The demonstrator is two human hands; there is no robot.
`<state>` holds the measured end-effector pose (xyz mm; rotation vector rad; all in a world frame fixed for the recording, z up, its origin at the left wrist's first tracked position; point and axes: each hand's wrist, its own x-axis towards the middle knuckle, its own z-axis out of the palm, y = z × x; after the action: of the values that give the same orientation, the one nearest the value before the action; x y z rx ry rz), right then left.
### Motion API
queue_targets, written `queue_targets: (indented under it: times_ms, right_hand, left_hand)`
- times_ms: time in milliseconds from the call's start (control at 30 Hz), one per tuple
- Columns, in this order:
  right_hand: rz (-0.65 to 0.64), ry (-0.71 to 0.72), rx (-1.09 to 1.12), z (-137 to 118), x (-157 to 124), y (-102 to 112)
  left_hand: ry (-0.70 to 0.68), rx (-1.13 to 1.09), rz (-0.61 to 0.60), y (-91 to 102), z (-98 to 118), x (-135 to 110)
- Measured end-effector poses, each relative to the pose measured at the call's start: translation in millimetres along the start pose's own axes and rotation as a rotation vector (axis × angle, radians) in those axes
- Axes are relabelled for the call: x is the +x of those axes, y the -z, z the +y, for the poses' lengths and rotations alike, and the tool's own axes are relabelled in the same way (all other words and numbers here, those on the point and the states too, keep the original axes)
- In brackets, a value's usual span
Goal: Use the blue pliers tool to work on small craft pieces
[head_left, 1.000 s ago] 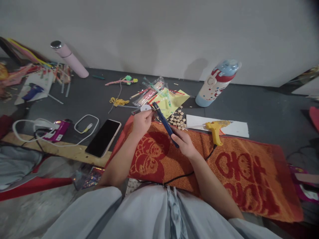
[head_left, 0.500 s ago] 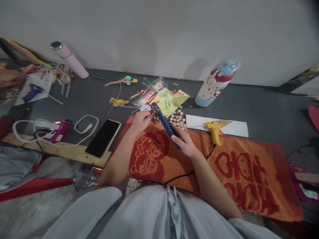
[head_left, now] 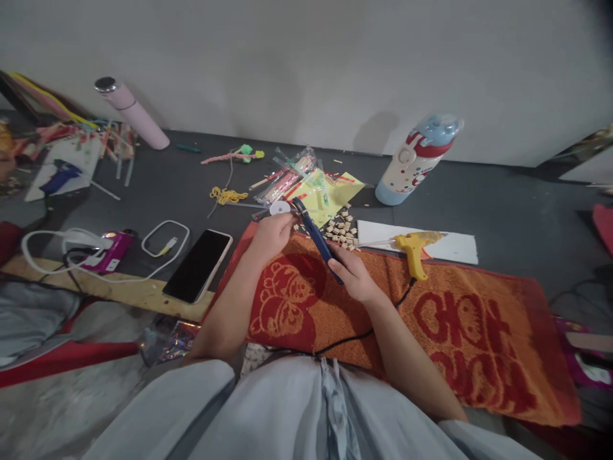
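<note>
My right hand (head_left: 353, 273) is closed around the handles of dark blue pliers (head_left: 313, 232), whose tip points up and left toward my left hand. My left hand (head_left: 272, 234) is pinched shut on something small and thin that I cannot make out, just below a small white spool (head_left: 280, 207). Both hands hover over the left end of an orange and red towel (head_left: 479, 332) spread on the dark floor. A heap of small wooden beads (head_left: 341, 230) lies just beyond the pliers.
A yellow glue gun (head_left: 414, 247) rests on white paper to the right. A blue-and-white bottle (head_left: 416, 160) stands behind it. A black phone (head_left: 198, 265), white cable (head_left: 163, 245), pink tube (head_left: 130, 112), yellow paper with straws (head_left: 316, 185) lie around.
My right hand has tightened slightly on the pliers and shifted a little; the left hand stays near the spool. Otherwise the scene is unchanged.
</note>
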<state>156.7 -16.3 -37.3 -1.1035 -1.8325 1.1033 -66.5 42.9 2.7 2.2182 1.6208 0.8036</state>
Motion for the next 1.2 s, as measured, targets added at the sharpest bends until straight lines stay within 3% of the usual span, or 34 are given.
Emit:
queue_targets:
  times_ms: [300, 533, 700, 1067, 1200]
  right_hand:
    - [-0.023, -0.015, 0.052, -5.2, 1.1, 6.8]
    - [-0.091, -0.148, 0.257, -12.0, 2.0, 8.3]
    - [-0.052, -0.182, 0.377, -14.4, 2.5, 6.4]
    - [0.02, -0.308, 0.558, -11.3, 5.7, 0.5]
    - [0.066, -0.301, 0.605, -10.5, 6.3, 0.3]
  left_hand:
    - [-0.029, 0.133, -0.017, -0.4, 3.0, -2.9]
    - [-0.054, 0.134, -0.049, 2.3, -2.3, -1.7]
    - [-0.095, 0.074, -0.056, 6.7, -7.6, -0.7]
    - [0.043, 0.108, 0.048, 4.3, -1.4, 0.8]
    - [0.138, 0.182, 0.026, 5.0, -3.6, 2.2]
